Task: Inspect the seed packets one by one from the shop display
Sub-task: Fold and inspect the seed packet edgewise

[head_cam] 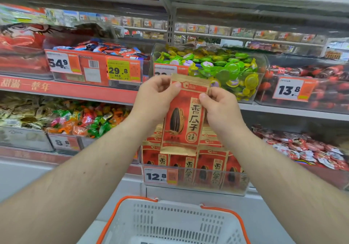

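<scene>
A red and gold sunflower seed packet (184,123) hangs upright in front of the shelves, its printed face towards me. My left hand (156,98) pinches its upper left corner, and my right hand (220,106) pinches its upper right edge. Below and behind it, a clear display bin (196,183) with a 12.8 price tag holds several more packets of the same kind (217,166) standing in rows.
A white shopping basket with orange handles (170,223) sits below my arms. Clear bins of wrapped sweets fill the shelves: green and yellow jelly cups (226,68) behind the packet, mixed sweets (79,121) at left, red-wrapped ones (306,149) at right.
</scene>
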